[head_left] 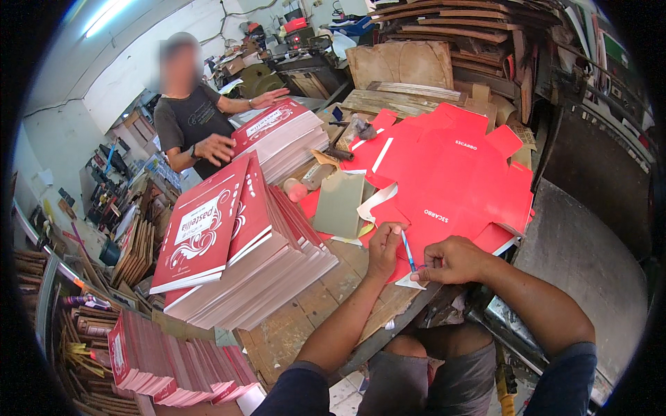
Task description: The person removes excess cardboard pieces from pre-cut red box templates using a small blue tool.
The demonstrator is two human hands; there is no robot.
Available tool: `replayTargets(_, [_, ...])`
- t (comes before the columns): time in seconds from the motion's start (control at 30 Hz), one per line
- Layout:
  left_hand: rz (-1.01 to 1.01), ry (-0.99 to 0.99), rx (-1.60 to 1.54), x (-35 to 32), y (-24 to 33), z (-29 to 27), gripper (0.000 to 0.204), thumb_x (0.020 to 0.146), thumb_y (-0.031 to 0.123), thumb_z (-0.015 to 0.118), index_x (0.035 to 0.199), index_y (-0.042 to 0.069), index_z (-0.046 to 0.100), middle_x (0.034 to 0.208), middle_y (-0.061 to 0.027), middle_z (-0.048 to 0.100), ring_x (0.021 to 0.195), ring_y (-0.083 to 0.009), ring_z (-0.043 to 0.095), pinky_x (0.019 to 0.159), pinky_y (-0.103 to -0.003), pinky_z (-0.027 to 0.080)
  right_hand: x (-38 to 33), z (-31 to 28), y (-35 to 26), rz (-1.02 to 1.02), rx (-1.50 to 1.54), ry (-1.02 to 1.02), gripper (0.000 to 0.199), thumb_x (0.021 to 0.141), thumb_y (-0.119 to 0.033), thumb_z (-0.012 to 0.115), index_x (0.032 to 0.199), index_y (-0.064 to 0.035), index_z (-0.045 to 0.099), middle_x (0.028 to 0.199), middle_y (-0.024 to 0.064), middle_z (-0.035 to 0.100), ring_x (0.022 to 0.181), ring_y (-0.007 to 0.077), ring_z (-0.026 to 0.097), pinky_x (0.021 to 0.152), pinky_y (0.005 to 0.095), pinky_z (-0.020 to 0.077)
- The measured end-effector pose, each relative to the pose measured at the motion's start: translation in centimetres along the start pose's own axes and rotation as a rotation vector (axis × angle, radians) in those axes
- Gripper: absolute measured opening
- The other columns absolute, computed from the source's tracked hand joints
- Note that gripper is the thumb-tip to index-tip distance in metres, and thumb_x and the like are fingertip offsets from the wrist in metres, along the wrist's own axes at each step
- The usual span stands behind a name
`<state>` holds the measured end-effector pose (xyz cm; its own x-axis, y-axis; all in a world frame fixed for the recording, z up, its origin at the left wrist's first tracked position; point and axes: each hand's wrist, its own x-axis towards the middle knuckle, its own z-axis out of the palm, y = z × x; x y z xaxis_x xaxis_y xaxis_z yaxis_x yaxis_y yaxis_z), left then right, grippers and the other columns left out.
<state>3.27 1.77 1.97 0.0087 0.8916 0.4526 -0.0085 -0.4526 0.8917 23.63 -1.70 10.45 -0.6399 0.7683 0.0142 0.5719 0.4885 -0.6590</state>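
Between my two hands a slim blue-and-white pen (408, 251) stands nearly upright, tilted a little. Its upper end meets the closed fingertips of my left hand (386, 251). My right hand (452, 261) is closed in a pinch at its lower end, beside a small white paper corner (411, 281). Just beyond my hands, flat red die-cut card sheets (444, 170) with tabs lie stacked on the wooden table (298, 326). A grey-green board block (340, 206) stands left of them, next to torn paper scraps.
Tall stacks of red-and-white printed covers (263, 277) fill the table's left side, with another stack (270, 132) behind. A co-worker (187, 118) stands there, hands over that stack. A dark metal machine (590, 166) borders the right. More printed stacks (173, 367) sit low at the left.
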Motion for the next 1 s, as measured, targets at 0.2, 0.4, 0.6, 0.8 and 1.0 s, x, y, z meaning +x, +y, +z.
replayTargets(0.2, [-0.022,0.068,0.038,0.2,-0.5,0.0,0.032,0.1,0.029,0.051,0.101,-0.001,0.062,0.091,-0.0049,0.063,0.088,-0.0116,0.055,0.081,-0.026,0.043,0.0,0.0,0.3,0.021,-0.091,-0.006,0.051,0.077,-0.054,0.075,0.065,-0.0058,0.062,0.055,0.0064,0.059,0.051,0.0181,0.059,0.051,0.0326,0.0448])
replayTargets(0.4, [-0.054,0.053,0.105,0.2,-0.6,-0.2,0.044,0.099,0.041,0.043,0.101,0.001,0.063,0.088,-0.0059,0.06,0.084,-0.0145,0.054,0.08,-0.029,0.043,-0.1,0.0,0.3,0.04,-0.008,0.045,0.053,0.076,-0.057,0.073,0.079,-0.0052,0.066,0.066,0.0102,0.064,0.062,0.0247,0.065,0.058,0.0353,0.0485])
replayTargets(0.6, [-0.071,0.038,0.001,0.2,-0.7,-0.3,0.032,0.1,0.028,0.051,0.101,-0.002,0.062,0.094,-0.0072,0.064,0.092,-0.0135,0.056,0.085,-0.027,0.042,0.0,0.6,1.4,-0.056,0.11,0.029,0.056,0.08,-0.051,0.075,0.105,-0.0022,0.064,0.074,0.0114,0.067,0.068,0.0244,0.067,0.065,0.0347,0.0526])
replayTargets(0.8, [-0.072,0.034,0.065,0.2,-0.6,-0.2,0.047,0.098,0.044,0.045,0.102,0.001,0.063,0.089,-0.0058,0.06,0.085,-0.0144,0.054,0.08,-0.028,0.042,0.1,0.3,1.1,-0.036,0.179,-0.068,0.051,0.081,-0.046,0.075,0.104,-0.0015,0.064,0.075,0.0112,0.068,0.068,0.0198,0.068,0.064,0.033,0.0526])
replayTargets(1.0, [-0.082,0.016,0.039,0.2,-0.5,0.0,0.049,0.097,0.047,0.047,0.102,0.001,0.063,0.09,-0.0059,0.061,0.086,-0.0144,0.054,0.081,-0.029,0.042,0.1,0.2,0.9,-0.038,0.191,-0.066,0.051,0.078,-0.047,0.078,0.102,-0.0032,0.064,0.073,0.0107,0.067,0.067,0.0208,0.067,0.064,0.034,0.052])
